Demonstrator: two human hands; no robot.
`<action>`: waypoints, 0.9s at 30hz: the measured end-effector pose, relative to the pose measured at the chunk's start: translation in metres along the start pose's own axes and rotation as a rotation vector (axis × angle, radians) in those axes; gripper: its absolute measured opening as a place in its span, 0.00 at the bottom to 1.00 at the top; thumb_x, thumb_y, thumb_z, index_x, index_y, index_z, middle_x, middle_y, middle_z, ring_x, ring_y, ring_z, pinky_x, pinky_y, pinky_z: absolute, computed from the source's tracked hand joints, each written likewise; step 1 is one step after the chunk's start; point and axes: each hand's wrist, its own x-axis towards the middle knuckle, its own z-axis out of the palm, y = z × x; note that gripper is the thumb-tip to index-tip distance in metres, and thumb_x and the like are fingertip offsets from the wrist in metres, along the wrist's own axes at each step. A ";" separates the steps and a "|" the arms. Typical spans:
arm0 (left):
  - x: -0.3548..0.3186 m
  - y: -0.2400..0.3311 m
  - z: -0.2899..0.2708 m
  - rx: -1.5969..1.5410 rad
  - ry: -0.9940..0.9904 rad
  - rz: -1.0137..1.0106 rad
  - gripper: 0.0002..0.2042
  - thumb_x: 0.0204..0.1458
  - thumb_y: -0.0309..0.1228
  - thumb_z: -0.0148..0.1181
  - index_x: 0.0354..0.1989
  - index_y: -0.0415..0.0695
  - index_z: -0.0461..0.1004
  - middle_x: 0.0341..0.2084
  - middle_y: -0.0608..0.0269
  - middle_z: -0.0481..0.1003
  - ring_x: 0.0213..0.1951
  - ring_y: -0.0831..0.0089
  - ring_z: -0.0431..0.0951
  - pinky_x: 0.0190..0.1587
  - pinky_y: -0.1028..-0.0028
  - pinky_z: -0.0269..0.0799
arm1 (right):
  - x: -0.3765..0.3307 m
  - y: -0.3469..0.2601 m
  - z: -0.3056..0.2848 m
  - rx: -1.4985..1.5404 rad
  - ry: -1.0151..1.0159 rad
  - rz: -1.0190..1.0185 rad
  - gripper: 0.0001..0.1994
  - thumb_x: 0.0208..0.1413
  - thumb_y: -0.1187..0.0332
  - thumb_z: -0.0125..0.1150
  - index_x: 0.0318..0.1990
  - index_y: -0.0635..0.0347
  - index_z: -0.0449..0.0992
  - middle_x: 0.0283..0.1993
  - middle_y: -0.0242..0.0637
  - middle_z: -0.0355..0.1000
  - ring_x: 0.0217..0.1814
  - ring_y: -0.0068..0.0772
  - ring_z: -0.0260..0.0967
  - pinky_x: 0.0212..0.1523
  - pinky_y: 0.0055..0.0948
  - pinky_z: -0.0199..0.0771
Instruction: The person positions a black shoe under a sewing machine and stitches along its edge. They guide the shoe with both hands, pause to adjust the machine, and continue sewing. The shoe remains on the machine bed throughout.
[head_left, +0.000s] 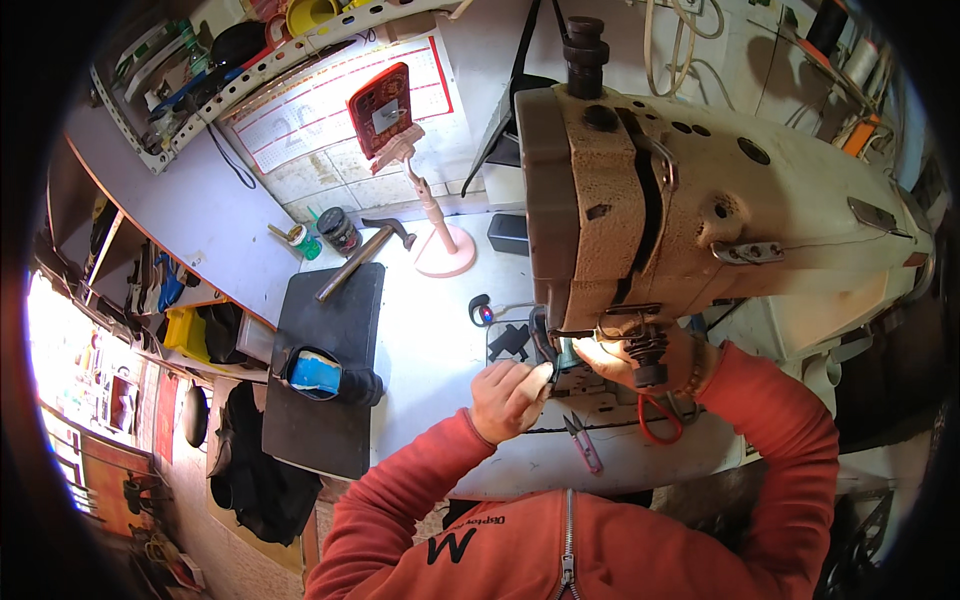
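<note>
A large, worn beige sewing machine fills the right of the view, its lamp lighting the spot under its head. Just left of that spot, my left hand is closed in a pinch on a small dark strip. My right hand reaches in under the machine head from the right. Its fingers look pressed together beside the strip, partly hidden by the needle parts; what they hold is not clear. Thread snips with pink handles lie near the front edge, and a red handle loop shows below my right wrist.
On the white table are flat black pieces, a black box, a pink stand and small jars. A dark board at left bears a hammer and a black roll-like container.
</note>
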 end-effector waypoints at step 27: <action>0.008 0.022 -0.003 -0.075 0.055 -0.231 0.15 0.45 0.17 0.67 0.43 0.41 0.77 0.28 0.61 0.73 0.27 0.66 0.73 0.29 0.73 0.71 | 0.014 -0.003 0.005 -0.019 0.209 -0.133 0.05 0.37 0.63 0.60 0.17 0.49 0.73 0.18 0.24 0.62 0.25 0.27 0.65 0.28 0.30 0.65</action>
